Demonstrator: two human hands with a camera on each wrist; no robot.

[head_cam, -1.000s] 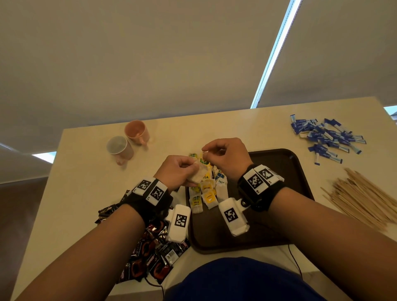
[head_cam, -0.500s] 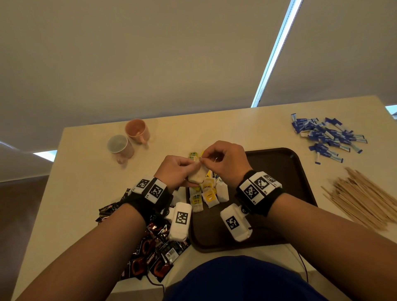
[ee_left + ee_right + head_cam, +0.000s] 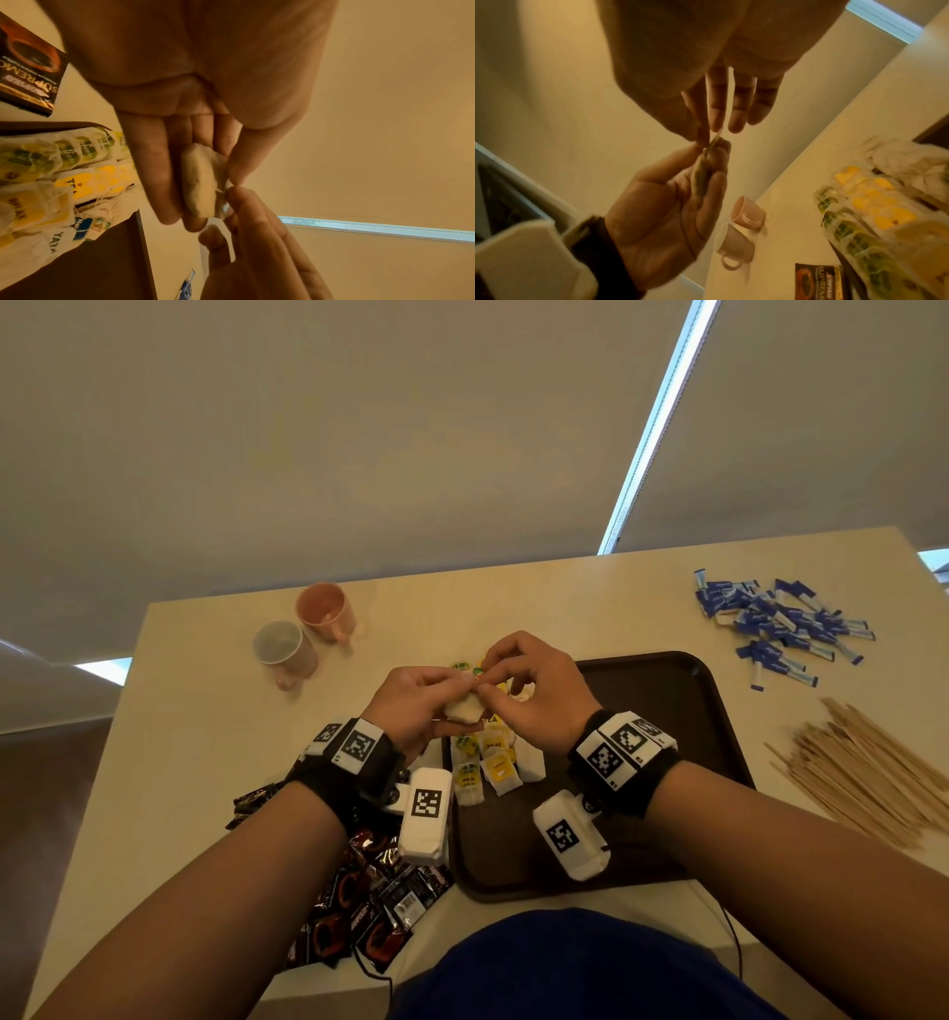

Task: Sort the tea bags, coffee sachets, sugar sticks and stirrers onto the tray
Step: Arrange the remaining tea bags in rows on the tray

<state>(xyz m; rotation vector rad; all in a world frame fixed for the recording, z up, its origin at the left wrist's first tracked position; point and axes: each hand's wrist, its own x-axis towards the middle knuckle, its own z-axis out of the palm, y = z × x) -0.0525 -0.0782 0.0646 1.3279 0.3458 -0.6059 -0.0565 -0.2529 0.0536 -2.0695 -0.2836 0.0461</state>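
Hands [image 3: 472,695] closer over cream table [image 3: 205,737].

A pale tea bag [image 3: 463,709] is held at frame centre, above the left edge of a dark brown tray [image 3: 688,706]. More tea bags [image 3: 490,760], yellow and green labelled, lie on the tray's left part. Black-red coffee sachets [image 3: 369,891] are heaped lower left. Blue sugar sticks [image 3: 780,629] lie upper right; wooden stirrers [image 3: 862,773] lie right.
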